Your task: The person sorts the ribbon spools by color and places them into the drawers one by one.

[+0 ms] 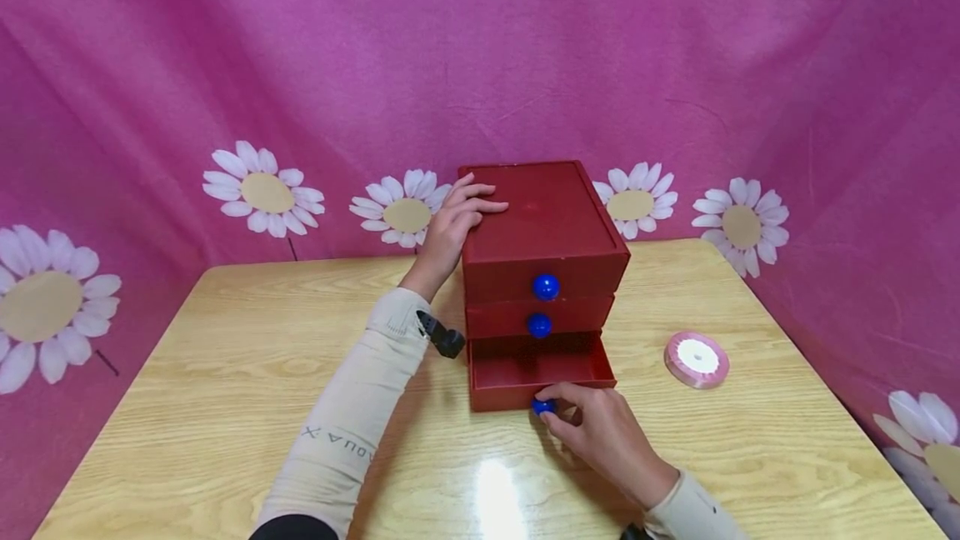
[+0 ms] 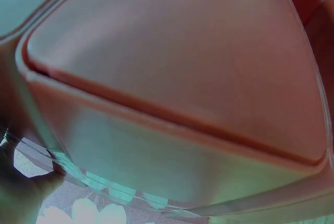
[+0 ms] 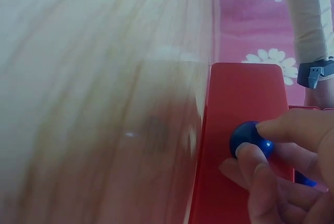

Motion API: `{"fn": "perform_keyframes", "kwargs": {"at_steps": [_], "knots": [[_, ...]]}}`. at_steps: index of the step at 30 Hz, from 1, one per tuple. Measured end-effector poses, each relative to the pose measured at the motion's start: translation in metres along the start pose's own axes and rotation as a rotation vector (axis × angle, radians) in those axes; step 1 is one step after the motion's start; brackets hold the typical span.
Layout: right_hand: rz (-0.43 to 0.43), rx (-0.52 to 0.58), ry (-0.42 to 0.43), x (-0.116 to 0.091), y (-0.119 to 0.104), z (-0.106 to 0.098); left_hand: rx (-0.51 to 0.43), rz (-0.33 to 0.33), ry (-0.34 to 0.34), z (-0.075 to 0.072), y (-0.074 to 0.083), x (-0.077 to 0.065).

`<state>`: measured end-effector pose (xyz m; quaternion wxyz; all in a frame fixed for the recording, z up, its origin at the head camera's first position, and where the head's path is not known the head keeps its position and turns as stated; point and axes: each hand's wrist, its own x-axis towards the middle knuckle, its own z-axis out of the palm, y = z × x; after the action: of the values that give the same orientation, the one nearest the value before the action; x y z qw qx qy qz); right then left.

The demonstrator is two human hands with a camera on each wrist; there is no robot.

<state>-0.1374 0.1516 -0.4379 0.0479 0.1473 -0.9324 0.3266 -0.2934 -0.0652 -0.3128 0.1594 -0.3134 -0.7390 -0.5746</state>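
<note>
A red three-drawer box [image 1: 536, 215] with round blue knobs stands on the wooden table. Its bottom drawer [image 1: 510, 363] is pulled partway out, and the part of its inside that shows holds nothing. My right hand [image 1: 600, 432] pinches that drawer's blue knob [image 3: 242, 136] between thumb and fingers, as the right wrist view shows close up. My left hand [image 1: 453, 227] rests on the box's top left edge, fingers spread over the top and not curled round it. In the left wrist view the box's side fills most of the picture, with part of the left hand [image 2: 26, 187] at the lower left.
A roll of pink ribbon [image 1: 697, 359] lies on the table to the right of the box. Behind the table [image 1: 262, 340] hangs a pink cloth [image 1: 420, 48] with white daisies. The upper two drawers are closed.
</note>
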Motion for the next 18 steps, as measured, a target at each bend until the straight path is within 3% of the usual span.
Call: {"fn": "perform_keyframes", "kwargs": {"at_steps": [12, 18], "knots": [[-0.101, -0.043, -0.029, -0.0008, 0.0029, -0.0013, 0.005, -0.007, -0.001, 0.0, -0.0007, -0.0005], [-0.107, -0.043, -0.038, 0.0006, 0.0041, -0.0004, 0.001, -0.005, 0.0, -0.0001, -0.0011, -0.0001]]}}
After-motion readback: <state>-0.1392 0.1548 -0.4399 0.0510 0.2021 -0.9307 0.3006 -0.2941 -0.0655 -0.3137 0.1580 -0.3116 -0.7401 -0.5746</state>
